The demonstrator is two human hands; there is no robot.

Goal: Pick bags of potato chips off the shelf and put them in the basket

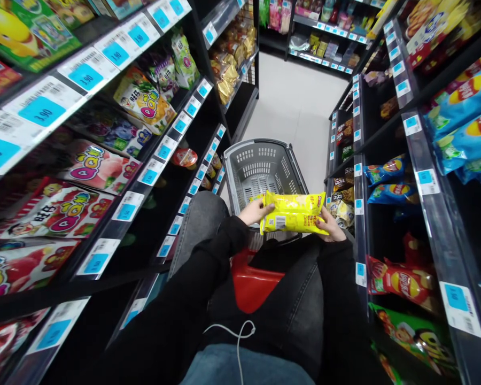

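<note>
A yellow snack bag (292, 213) lies sideways between both my hands, just above the near rim of a grey shopping basket (260, 171). My left hand (256, 212) grips the bag's left end with fingers curled over it. My right hand (332, 225) clasps its right end from below. A barcode label shows on the bag's underside. The basket looks bare inside. Both my arms wear black sleeves.
Snack shelves with blue price tags line the aisle on both sides: candy bags (144, 101) on the left, chip bags (401, 280) on the right. A red object (256, 283) sits under my arms. Pale floor (296, 101) runs ahead to more shelves.
</note>
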